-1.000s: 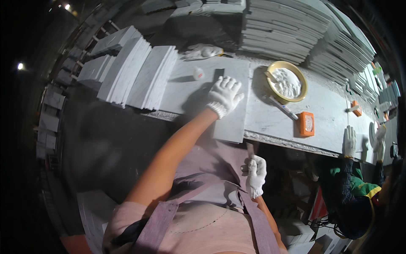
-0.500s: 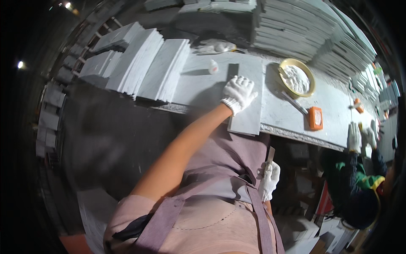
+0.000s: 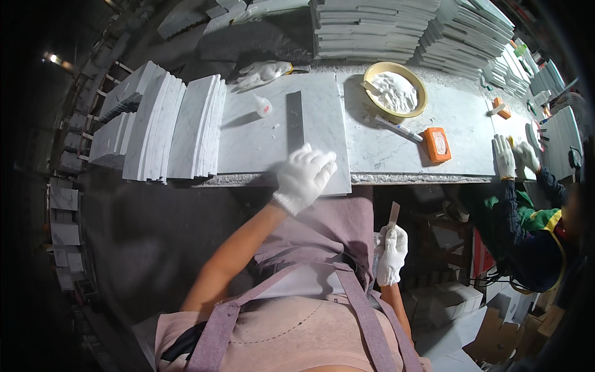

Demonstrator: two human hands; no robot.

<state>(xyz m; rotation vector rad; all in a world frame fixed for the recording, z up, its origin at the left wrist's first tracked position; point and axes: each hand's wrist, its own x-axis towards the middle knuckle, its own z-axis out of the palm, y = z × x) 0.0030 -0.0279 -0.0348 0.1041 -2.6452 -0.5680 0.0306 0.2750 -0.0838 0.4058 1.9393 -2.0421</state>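
Note:
A narrow white marble tile (image 3: 325, 127) lies on the worktop. My left hand (image 3: 305, 178), in a white knit glove, rests on its near end with fingers stretched forward, open. My right hand (image 3: 392, 257), gloved too, is low beside the apron, away from the worktop. It is closed round a thin flat blade (image 3: 395, 212) that sticks up past the thumb; the lower end is hidden in the fist. Left of the tile stands a small white squeeze bottle (image 3: 263, 106).
Stacked marble tiles (image 3: 198, 127) stand left; taller stacks (image 3: 372, 31) are behind. A yellow bowl (image 3: 423, 102) of white powder, a marker pen (image 3: 398, 128) and an orange block (image 3: 437, 144) lie right. Spare gloves (image 3: 263, 74) lie behind. A co-worker's gloved hands (image 3: 505, 156) are far right.
My view has swung to the right. My left hand has slid back along the tile to its near end. My right hand still grips the blade.

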